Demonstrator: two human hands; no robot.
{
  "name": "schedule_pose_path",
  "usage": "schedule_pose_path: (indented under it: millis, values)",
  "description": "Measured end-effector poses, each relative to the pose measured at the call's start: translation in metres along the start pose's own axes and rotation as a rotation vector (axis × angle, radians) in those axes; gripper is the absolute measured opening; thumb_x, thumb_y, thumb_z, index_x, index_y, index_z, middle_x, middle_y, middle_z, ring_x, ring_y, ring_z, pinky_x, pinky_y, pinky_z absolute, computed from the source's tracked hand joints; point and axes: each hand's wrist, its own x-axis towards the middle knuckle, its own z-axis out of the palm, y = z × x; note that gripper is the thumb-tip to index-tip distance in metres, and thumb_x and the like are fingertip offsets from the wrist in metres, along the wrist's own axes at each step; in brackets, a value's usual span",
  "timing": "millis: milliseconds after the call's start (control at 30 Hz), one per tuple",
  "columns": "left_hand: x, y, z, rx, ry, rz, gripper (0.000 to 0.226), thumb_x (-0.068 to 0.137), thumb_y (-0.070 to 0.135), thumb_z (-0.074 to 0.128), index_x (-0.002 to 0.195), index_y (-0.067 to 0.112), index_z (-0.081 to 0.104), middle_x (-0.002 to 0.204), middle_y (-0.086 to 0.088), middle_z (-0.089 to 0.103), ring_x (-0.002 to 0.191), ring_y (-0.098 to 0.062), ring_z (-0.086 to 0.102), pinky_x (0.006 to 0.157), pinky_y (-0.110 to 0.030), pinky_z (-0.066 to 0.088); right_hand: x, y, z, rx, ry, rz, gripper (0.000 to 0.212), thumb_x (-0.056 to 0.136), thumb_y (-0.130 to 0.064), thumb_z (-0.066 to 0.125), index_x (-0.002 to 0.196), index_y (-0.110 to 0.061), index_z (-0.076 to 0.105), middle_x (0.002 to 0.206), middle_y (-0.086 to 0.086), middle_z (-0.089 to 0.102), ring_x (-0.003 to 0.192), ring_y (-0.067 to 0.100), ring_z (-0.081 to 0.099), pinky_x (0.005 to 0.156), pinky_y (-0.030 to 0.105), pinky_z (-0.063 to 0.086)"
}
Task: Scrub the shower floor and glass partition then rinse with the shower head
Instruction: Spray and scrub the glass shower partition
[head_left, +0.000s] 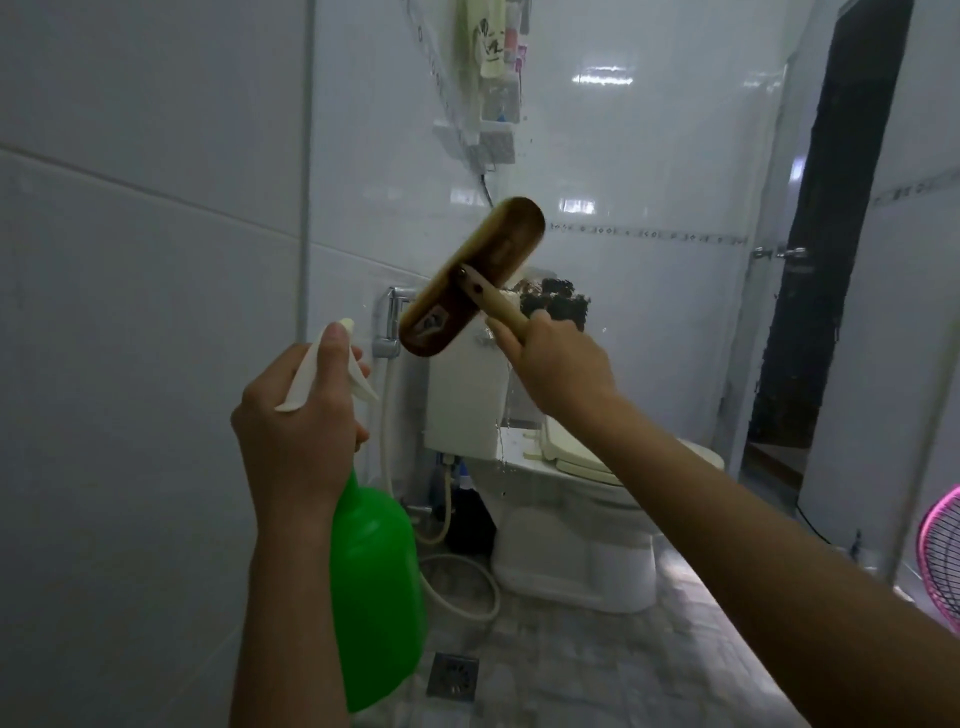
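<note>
Both hands are full: left hand (298, 415) round the neck of the green spray bottle (371, 587), right hand (558, 364) gripping the handle of the hard wooden brush (470, 275), which looks light, up by the wet, slippery-looking glass partition (649, 156)

- the neck of the green spray bottle (374, 582) is hidden inside the left hand (301, 415).
- the end of the brush handle (498, 306) is buried in the right hand (558, 364).
- right of that hand, a pink fan (940, 556) is cut off by the frame edge.
</note>
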Motion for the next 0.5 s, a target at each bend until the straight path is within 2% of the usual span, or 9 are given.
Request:
schedule_pose_path:
  millis: [100, 233, 333, 433, 500]
  values:
    - [0.002, 0.001, -0.004, -0.018, 0.012, 0.004, 0.034, 0.102, 0.042, 0.051, 0.084, 0.023, 0.073, 0.08, 0.0, 0.074, 0.043, -0.006, 0.057, 0.04, -0.013, 0.043, -0.015, 0.023, -0.003, -0.004, 0.01, -0.001, 0.05, 0.094, -0.062, 0.029, 0.085, -0.016, 0.048, 0.065, -0.003, 0.051, 0.048, 0.01, 0.048, 0.046, 0.022, 0.038]
    - [0.007, 0.001, -0.011, -0.024, 0.02, 0.007, 0.032, 0.102, 0.04, 0.051, 0.084, 0.024, 0.072, 0.081, 0.005, 0.074, 0.043, -0.005, 0.057, 0.04, -0.01, 0.042, -0.07, 0.065, -0.007, -0.065, -0.005, 0.118, 0.058, 0.088, -0.065, 0.024, 0.086, -0.015, 0.052, 0.063, -0.002, 0.051, 0.049, 0.013, 0.05, 0.046, 0.026, 0.041]
    - [0.007, 0.001, -0.014, -0.006, 0.016, 0.014, 0.029, 0.102, 0.038, 0.052, 0.083, 0.027, 0.07, 0.082, 0.005, 0.073, 0.049, -0.004, 0.06, 0.04, -0.01, 0.042, -0.042, 0.029, 0.001, -0.071, -0.02, 0.07, 0.052, 0.093, -0.062, 0.028, 0.085, -0.015, 0.05, 0.064, -0.003, 0.051, 0.049, 0.011, 0.049, 0.045, 0.023, 0.037]
    - [0.007, -0.001, -0.016, 0.008, 0.019, 0.017, 0.033, 0.102, 0.037, 0.052, 0.087, 0.016, 0.073, 0.079, 0.0, 0.072, 0.05, -0.003, 0.06, 0.04, -0.009, 0.041, 0.005, -0.026, 0.014, 0.005, -0.011, -0.059, 0.046, 0.095, -0.062, 0.03, 0.083, -0.02, 0.045, 0.064, -0.005, 0.049, 0.049, 0.009, 0.049, 0.047, 0.024, 0.041]
    - [0.007, -0.001, -0.019, 0.007, 0.03, 0.021, 0.038, 0.102, 0.036, 0.05, 0.09, 0.009, 0.075, 0.069, -0.003, 0.066, 0.049, -0.003, 0.059, 0.041, -0.008, 0.041, 0.016, -0.037, 0.02, 0.037, -0.005, -0.087, 0.047, 0.095, -0.062, 0.03, 0.084, -0.02, 0.046, 0.064, -0.005, 0.049, 0.049, 0.009, 0.049, 0.048, 0.024, 0.045]
